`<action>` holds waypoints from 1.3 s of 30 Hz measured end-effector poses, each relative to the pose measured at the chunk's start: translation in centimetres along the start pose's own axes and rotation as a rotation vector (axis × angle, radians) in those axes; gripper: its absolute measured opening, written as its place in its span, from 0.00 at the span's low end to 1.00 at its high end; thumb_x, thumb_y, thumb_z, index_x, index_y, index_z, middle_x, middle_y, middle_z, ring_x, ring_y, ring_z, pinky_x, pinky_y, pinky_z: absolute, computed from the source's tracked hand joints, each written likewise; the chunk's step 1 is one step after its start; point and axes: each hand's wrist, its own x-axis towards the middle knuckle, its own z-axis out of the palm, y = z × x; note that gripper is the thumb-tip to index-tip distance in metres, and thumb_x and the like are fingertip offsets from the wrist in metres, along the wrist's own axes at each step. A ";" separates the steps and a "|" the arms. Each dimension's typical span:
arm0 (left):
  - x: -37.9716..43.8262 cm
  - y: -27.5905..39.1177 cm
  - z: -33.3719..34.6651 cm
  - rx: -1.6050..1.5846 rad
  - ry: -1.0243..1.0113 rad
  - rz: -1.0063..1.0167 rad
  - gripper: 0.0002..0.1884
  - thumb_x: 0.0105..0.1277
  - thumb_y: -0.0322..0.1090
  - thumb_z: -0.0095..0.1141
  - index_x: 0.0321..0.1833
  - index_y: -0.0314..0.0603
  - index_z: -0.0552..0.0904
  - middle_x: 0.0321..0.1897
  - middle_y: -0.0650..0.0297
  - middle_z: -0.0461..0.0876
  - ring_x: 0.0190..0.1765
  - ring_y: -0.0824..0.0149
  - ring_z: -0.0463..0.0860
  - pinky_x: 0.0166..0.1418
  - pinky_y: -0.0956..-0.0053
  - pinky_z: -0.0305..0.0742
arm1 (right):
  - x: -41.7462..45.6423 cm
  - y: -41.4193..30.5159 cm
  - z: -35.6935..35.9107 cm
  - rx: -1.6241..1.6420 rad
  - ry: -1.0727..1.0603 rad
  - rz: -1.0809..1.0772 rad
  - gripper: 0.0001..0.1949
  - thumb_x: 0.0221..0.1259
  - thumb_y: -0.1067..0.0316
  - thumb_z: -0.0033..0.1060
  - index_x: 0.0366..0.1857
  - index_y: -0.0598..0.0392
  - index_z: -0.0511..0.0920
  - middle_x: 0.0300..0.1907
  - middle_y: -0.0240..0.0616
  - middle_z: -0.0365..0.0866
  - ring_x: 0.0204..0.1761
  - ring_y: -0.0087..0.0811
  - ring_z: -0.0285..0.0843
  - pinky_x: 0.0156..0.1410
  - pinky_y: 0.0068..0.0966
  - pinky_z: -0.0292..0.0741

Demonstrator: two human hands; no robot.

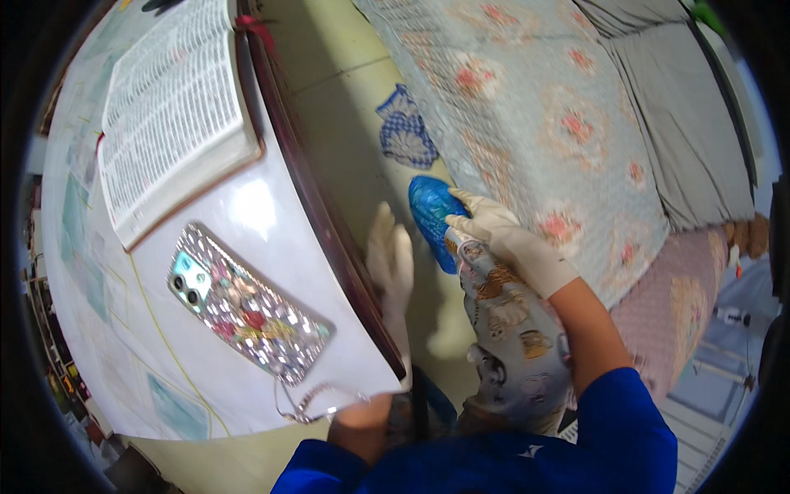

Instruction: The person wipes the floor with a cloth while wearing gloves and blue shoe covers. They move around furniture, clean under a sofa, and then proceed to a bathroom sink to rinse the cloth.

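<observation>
A blue plastic shoe cover [432,207] is on my foot, below the cuff of patterned trousers [512,321]. My right hand [494,228], in a white glove, lies on the cover's upper edge near the ankle, its thumb and fingers spread around it; whether it grips the plastic is unclear. My left hand [390,253], gloved too, is beside the table's edge with its fingers extended and nothing visible in it. Part of the left forearm is hidden by the table edge. Another blue cover shows partly under the table, near my lap.
On the white table [247,204] at left are an open book [179,117] and a jewelled phone case [247,302] with a bead strap. A floral quilt [524,105] covers the bed at right. A blue-and-white checked cloth [407,133] lies on the floor beside the bed.
</observation>
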 end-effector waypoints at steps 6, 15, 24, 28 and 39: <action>0.8 5.0 -0.7 -0.271 -0.054 -0.445 0.32 0.82 0.42 0.56 0.86 0.47 0.64 0.81 0.44 0.66 0.81 0.56 0.68 0.84 0.62 0.62 | -4.8 5.9 4.5 -0.075 -0.060 -0.036 0.36 0.73 0.44 0.66 0.82 0.40 0.68 0.67 0.53 0.84 0.68 0.54 0.82 0.73 0.41 0.77; 0.9 -6.8 3.6 0.603 -0.147 -0.636 0.38 0.75 0.43 0.66 0.85 0.52 0.66 0.86 0.56 0.61 0.83 0.54 0.67 0.83 0.60 0.67 | 1.7 3.2 10.4 0.163 0.082 0.044 0.40 0.72 0.46 0.67 0.85 0.40 0.61 0.82 0.46 0.66 0.82 0.51 0.64 0.85 0.41 0.64; -0.4 -11.1 6.0 1.243 -0.712 -0.793 0.56 0.69 0.51 0.73 0.91 0.58 0.46 0.90 0.44 0.34 0.88 0.47 0.52 0.83 0.57 0.70 | 22.0 0.4 4.7 -0.093 0.574 -0.087 0.53 0.62 0.40 0.75 0.87 0.45 0.54 0.87 0.56 0.52 0.87 0.57 0.50 0.90 0.48 0.53; 0.5 -11.2 6.1 1.269 -0.737 -0.874 0.57 0.71 0.50 0.71 0.91 0.61 0.41 0.91 0.47 0.30 0.90 0.48 0.48 0.82 0.60 0.72 | 26.8 -3.3 3.6 0.122 0.406 0.023 0.63 0.52 0.33 0.80 0.89 0.43 0.47 0.85 0.58 0.54 0.86 0.57 0.51 0.88 0.49 0.55; 1.3 -10.0 5.7 1.316 -0.798 -0.825 0.52 0.72 0.51 0.68 0.91 0.60 0.48 0.91 0.47 0.33 0.90 0.48 0.47 0.81 0.58 0.72 | 28.0 -10.5 7.2 -0.368 0.266 -0.569 0.47 0.59 0.41 0.80 0.83 0.39 0.66 0.89 0.47 0.47 0.91 0.53 0.35 0.91 0.58 0.35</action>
